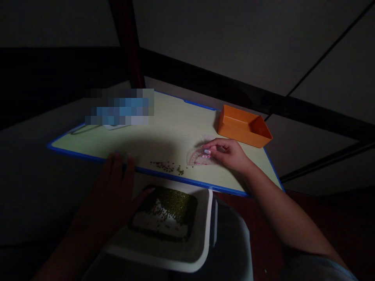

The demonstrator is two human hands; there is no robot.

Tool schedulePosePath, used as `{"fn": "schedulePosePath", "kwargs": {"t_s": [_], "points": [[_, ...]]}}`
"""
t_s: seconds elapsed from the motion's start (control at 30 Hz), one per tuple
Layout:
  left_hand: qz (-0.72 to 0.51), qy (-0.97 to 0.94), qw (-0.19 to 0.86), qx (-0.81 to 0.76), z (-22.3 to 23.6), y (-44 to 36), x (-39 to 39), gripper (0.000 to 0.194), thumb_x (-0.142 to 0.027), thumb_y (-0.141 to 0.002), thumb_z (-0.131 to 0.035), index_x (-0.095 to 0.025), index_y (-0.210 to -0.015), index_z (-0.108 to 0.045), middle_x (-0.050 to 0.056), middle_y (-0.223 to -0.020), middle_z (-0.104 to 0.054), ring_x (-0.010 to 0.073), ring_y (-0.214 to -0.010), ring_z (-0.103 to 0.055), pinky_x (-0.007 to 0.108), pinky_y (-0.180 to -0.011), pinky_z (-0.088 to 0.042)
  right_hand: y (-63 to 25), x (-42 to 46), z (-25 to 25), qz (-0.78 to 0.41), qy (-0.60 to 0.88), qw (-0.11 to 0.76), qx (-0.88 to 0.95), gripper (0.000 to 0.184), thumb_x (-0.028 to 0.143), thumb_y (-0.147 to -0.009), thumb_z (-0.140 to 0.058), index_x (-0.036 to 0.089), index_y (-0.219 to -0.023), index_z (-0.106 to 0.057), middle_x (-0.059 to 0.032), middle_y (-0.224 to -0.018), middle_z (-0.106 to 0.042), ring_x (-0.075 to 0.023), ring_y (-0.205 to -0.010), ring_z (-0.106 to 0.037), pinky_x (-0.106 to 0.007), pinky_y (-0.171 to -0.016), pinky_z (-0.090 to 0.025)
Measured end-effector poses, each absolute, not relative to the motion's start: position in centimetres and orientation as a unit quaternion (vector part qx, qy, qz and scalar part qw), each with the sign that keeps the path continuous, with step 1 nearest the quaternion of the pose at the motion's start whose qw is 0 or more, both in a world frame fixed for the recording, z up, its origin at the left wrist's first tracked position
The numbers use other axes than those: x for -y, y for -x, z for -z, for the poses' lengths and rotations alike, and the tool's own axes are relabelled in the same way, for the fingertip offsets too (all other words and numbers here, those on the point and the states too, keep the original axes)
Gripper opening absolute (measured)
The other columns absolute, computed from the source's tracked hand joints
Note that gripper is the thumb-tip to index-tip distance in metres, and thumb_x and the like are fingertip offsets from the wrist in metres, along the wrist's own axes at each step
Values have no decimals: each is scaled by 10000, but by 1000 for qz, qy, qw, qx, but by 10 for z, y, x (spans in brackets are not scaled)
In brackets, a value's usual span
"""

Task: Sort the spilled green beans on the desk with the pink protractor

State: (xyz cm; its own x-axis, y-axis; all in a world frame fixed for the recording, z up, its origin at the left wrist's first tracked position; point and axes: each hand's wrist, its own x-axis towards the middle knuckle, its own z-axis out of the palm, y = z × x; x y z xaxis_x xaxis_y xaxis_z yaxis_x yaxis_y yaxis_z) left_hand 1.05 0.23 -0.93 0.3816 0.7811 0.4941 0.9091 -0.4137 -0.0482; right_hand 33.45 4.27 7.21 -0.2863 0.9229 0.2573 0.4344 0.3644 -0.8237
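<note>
My right hand (230, 154) is over the pale board (164, 128), thumb and fingertips drawn together in a pinch. Anything small between them is hidden. Just under it is a pinkish protractor-like half circle (193, 157), partly covered by the fingers. My left hand (117, 183) lies in shadow across the board's blue near edge, fingers stretched and apart, thumb reaching over the rim of a white tub (205, 246). Inside the tub are many small green beans (175, 201). A loose scatter of dark and green beans (166, 167) sits on the board between my hands.
An orange rectangular box (249, 134) stands at the board's far right, beyond my right hand. At the far left is a blurred-out bluish object (120, 111). The tub rests below the board on a dark grey surface (231, 234). A wall with dark bands rises behind.
</note>
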Motion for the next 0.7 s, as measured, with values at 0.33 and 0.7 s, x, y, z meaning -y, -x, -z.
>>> {"fn": "schedulePosePath", "kwargs": {"t_s": [0.33, 0.7], "points": [[206, 816, 160, 516, 9, -10, -3, 919, -626, -802, -365, -80, -1458, -24, 277, -1537, -125, 387, -1444, -90, 553, -1124, -267, -340, -39, -78, -306, 488, 375, 726, 198, 256, -784, -648, 132, -918, -726, -71, -828, -696, -115, -658, -545, -260, -575, -416], [204, 816, 154, 519, 7, -12, -2, 903, -625, -809, -346, -43, -1449, -86, 305, -1512, -167, 386, -1444, -93, 535, -1138, -240, -342, -37, -78, -359, 474, 332, 732, 186, 226, -793, -625, 138, -935, -708, 16, -620, -560, -73, -534, -416, -229, -494, -317]]}}
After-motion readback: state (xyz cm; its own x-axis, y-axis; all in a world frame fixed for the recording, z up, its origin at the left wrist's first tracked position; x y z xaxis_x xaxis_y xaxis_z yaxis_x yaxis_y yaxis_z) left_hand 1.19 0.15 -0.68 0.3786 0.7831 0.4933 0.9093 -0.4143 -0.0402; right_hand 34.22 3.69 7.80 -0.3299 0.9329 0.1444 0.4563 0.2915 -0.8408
